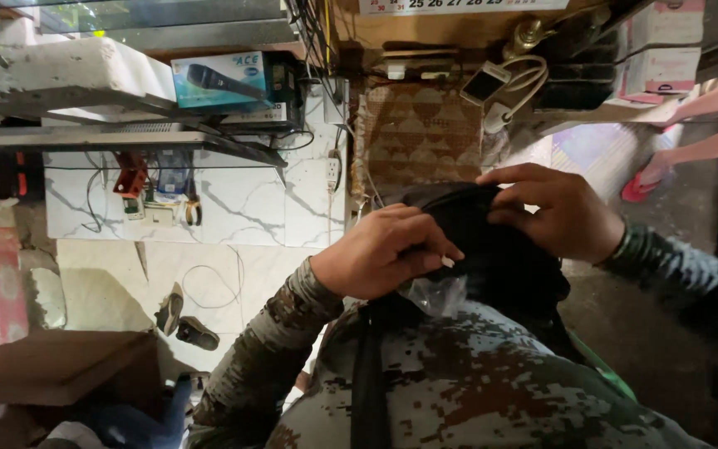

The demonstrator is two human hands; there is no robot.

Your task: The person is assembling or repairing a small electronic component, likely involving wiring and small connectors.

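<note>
**Black bag held at chest height, both hands closed on its top**

Black bag up against the chest, middle of the view, above the camouflage shirt. Left hand curled shut over the bag's near edge, fingers folded down and pinching dark fabric. Right hand draped over the far top edge, fingers bent and pressing the cloth; full closure underneath hidden. Scrap of clear plastic poking out just below the left hand, touching the bag; held or merely trapped, cannot tell. Dark strap running down the chest from under the left hand.

Likely trouble: plastic slipping free and dropping, given no sure grip on it. Fabric bunching between the two hands and hiding whatever lies inside. Strap snagging on a sleeve if the bag gets pulled outward.

Room to move: tight ahead. Tiled wall with hanging cables and a shelf close in front on the left, boxes stacked on it. Brown board low on the left. Another person's leg and red sandal near on the right, well apart from the hands. Open floor down to the right, the freest side.
</note>
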